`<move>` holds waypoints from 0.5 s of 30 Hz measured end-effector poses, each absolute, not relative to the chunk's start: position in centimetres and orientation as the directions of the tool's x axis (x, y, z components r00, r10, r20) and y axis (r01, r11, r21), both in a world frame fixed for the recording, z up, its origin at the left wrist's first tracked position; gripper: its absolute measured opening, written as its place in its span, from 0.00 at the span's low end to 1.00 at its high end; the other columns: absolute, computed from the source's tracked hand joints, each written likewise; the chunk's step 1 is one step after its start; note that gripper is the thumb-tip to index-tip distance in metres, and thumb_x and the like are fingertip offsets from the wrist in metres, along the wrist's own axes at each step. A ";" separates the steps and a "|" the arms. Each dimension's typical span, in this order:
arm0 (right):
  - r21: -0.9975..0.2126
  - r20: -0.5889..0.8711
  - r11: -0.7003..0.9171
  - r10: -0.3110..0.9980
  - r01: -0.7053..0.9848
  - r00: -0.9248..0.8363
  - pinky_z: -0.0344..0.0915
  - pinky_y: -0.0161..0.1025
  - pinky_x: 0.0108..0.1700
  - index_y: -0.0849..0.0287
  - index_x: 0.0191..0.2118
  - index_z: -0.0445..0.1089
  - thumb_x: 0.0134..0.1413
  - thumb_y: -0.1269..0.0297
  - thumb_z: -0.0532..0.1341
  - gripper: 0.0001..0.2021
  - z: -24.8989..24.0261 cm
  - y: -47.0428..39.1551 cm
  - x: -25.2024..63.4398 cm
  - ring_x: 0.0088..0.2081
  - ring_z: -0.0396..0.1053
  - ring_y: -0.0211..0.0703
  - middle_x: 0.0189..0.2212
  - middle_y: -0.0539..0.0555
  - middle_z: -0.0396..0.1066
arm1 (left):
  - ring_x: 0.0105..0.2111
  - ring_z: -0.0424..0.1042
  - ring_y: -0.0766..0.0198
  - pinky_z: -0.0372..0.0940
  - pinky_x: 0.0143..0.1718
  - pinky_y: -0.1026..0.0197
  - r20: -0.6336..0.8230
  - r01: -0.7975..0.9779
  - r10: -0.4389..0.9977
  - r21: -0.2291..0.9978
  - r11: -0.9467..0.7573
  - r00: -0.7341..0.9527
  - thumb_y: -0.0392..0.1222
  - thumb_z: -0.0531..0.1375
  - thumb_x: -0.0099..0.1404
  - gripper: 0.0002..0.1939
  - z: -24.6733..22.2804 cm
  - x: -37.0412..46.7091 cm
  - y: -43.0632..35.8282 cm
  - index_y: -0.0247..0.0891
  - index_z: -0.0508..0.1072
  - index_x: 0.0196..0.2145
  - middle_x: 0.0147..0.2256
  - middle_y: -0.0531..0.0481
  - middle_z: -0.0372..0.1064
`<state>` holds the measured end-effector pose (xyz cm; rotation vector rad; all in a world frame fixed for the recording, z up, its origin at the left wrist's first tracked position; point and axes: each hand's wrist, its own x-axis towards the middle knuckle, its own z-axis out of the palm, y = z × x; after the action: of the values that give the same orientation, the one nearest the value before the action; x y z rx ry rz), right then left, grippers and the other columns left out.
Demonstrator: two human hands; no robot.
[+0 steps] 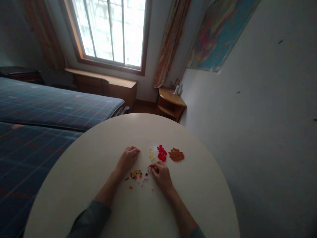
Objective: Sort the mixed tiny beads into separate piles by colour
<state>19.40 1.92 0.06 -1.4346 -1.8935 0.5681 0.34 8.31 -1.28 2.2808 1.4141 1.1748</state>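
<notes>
On a round pale counter (205,198), a yellow pile (151,154), red pile (162,155) and brown pile (176,154) lie separated by colour, while mixed pieces (135,177) lie ungrouped between left hand (128,160) and right hand (160,173), each grip too indistinct to tell clamped from apart.

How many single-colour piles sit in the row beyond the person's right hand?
3: the pale yellow pile on the left, the red pile in the middle and the brown pile on the right. None seems hidden.

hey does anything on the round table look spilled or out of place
Slightly: a pink piece and an orange-red bit lie nearer the camera, apart from the mixed cluster, so they look stray.
</notes>
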 end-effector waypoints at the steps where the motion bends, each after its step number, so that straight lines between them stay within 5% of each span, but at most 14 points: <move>1: -0.697 0.260 0.297 0.953 0.653 -0.156 0.60 0.31 0.34 0.58 0.33 0.72 0.48 0.75 0.55 0.10 0.0 1.9 19.4 0.29 0.63 0.35 0.28 0.51 0.65 | 0.35 0.66 0.61 0.62 0.40 0.59 0.519 0.654 0.823 0.543 -0.526 0.231 0.35 0.52 0.60 0.08 -1.3 0.3 8.3 0.37 0.72 0.32 0.32 0.46 0.70; 8: -0.657 0.257 0.333 0.942 0.677 -0.213 0.61 0.32 0.35 0.53 0.41 0.71 0.50 0.74 0.54 0.15 0.1 1.9 19.3 0.30 0.63 0.35 0.31 0.52 0.63 | 0.37 0.67 0.60 0.59 0.43 0.56 0.502 0.598 0.833 0.602 -0.529 0.232 0.31 0.53 0.56 0.11 -1.4 0.3 8.4 0.40 0.73 0.35 0.36 0.47 0.71; 15: -0.632 0.273 0.339 0.939 0.696 -0.209 0.61 0.31 0.34 0.53 0.38 0.73 0.51 0.71 0.56 0.11 -0.2 1.9 19.3 0.30 0.63 0.35 0.31 0.52 0.63 | 0.23 0.65 0.65 0.59 0.26 0.65 0.407 0.389 0.902 0.861 -0.328 -0.142 0.34 0.58 0.50 0.02 -0.4 0.2 8.1 0.39 0.68 0.23 0.22 0.54 0.65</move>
<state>19.30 1.91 -0.16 -1.4268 -1.9826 0.5008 0.19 8.07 -0.45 1.6729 1.4490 1.4786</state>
